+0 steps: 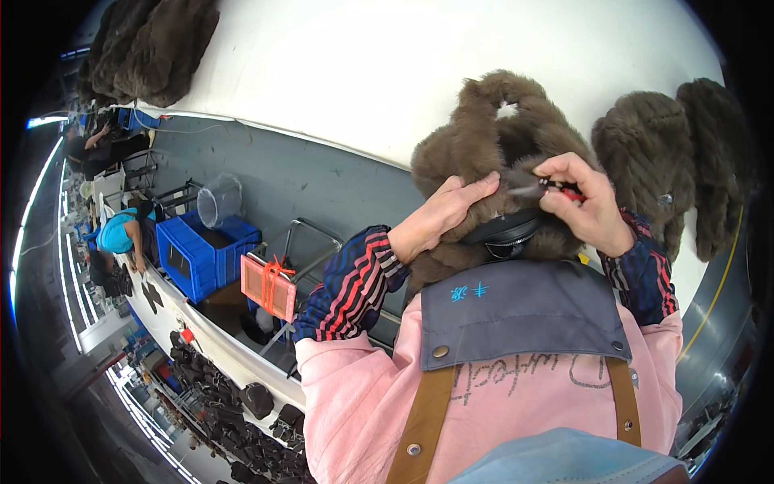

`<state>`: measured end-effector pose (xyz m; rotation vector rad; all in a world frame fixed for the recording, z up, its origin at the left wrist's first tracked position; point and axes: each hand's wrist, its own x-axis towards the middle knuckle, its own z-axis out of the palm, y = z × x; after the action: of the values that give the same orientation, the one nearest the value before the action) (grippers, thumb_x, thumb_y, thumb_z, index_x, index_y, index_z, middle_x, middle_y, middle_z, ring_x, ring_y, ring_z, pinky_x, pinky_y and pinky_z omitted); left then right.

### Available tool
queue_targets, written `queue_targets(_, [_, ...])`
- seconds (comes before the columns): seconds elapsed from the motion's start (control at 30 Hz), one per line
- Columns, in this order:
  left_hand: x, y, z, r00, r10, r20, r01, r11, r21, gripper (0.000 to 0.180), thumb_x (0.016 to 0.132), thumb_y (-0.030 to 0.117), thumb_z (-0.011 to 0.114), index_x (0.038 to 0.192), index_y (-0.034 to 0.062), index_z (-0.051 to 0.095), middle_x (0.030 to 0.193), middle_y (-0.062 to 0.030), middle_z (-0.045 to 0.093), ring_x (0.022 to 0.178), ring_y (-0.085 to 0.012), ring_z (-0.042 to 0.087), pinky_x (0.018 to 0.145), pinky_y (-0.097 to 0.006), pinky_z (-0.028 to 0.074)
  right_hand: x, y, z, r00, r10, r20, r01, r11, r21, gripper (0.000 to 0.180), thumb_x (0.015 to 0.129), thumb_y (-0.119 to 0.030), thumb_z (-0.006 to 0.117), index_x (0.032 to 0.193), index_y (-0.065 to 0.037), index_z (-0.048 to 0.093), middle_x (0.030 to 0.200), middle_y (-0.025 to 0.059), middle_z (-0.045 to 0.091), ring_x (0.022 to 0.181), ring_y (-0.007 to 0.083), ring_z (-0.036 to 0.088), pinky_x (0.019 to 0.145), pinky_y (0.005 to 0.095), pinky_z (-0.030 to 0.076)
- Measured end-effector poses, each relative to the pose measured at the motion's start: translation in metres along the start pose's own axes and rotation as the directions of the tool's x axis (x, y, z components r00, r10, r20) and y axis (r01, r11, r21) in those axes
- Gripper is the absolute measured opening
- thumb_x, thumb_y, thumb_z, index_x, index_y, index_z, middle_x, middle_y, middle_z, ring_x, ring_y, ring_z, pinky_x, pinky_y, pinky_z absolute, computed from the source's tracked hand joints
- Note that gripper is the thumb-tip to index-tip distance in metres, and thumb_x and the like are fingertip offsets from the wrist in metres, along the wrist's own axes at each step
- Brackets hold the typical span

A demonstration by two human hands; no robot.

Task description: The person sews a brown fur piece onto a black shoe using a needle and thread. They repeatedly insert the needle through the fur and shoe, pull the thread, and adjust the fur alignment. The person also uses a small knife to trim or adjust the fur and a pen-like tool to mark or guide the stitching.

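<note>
Left grip [439, 216] flat, right grip [584, 202] pinched

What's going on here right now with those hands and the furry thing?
A person in a pink apron holds a brown fur piece up against a white table. The left hand presses flat on the fur; the right hand pinches a small red-handled tool at a tuft. More brown fur pieces lie to the right.

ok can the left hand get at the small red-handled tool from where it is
Probably yes. The left hand lies flat on the brown fur piece, close beside the right hand, which grips the red-handled tool; only fur lies between them.
</note>
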<state>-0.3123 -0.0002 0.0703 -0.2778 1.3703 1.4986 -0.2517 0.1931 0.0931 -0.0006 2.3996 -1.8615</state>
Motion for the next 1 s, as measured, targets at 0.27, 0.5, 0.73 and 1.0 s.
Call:
queue_targets(0.27, [0.006, -0.004, -0.018, 0.973, -0.041, 0.225, 0.035, 0.999, 0.032, 0.05, 0.089, 0.045, 0.034, 0.109, 0.0023, 0.05, 0.109, -0.0054, 0.052, 0.097, -0.0107, 0.05, 0.079, -0.024, 0.041, 0.023, 0.005, 0.031, 0.861, -0.379, 0.339, 0.499, 0.759, -0.419, 0.014, 0.064, -0.009, 0.062, 0.076, -0.01, 0.055, 0.066, 0.004, 0.054, 0.058, 0.0208, 0.05, 0.06, 0.0297, 0.035])
queue_targets(0.5, [-0.005, -0.015, -0.019, 0.927, 0.292, 0.237, -0.288, 0.956, -0.052, 0.055, 0.084, 0.047, 0.043, 0.107, -0.0023, 0.052, 0.105, -0.0068, 0.055, 0.098, -0.0145, 0.05, 0.084, -0.026, 0.039, 0.062, 0.012, -0.043, 0.869, 0.151, -0.47, 0.193, 0.773, 0.605, 0.017, 0.086, -0.018, 0.05, 0.077, -0.004, 0.052, 0.052, -0.0091, 0.029, 0.044, 0.0028, 0.024, 0.043, 0.0192, 0.023])
queue_targets(0.73, [-0.004, -0.022, -0.024, 0.874, 0.399, 0.278, -0.486, 0.693, 0.532, 0.036, 0.075, 0.026, 0.065, 0.094, -0.0025, 0.057, 0.083, -0.0074, 0.06, 0.075, -0.0094, 0.053, 0.067, -0.024, 0.042, -0.017, 0.008, -0.068, 0.885, 0.201, -0.42, 0.084, 0.818, 0.569, 0.016, 0.09, -0.015, 0.042, 0.077, -0.006, 0.043, 0.054, -0.0065, 0.027, 0.045, 0.0033, 0.025, 0.041, 0.0185, 0.023])
queue_targets(1.0, [0.006, -0.035, -0.021, 0.933, 0.34, 0.117, -0.356, 0.921, 0.159, 0.039, 0.08, 0.032, 0.06, 0.054, 0.0037, 0.056, 0.046, 0.007, 0.042, 0.04, -0.002, 0.03, 0.035, -0.023, 0.02, -0.221, 0.112, -0.07, 0.787, 0.544, -0.291, -0.61, 0.754, -0.243, 0.025, 0.084, -0.021, 0.053, 0.067, -0.002, 0.049, 0.058, -0.0009, 0.047, 0.051, 0.0056, 0.039, 0.045, 0.0192, 0.029])
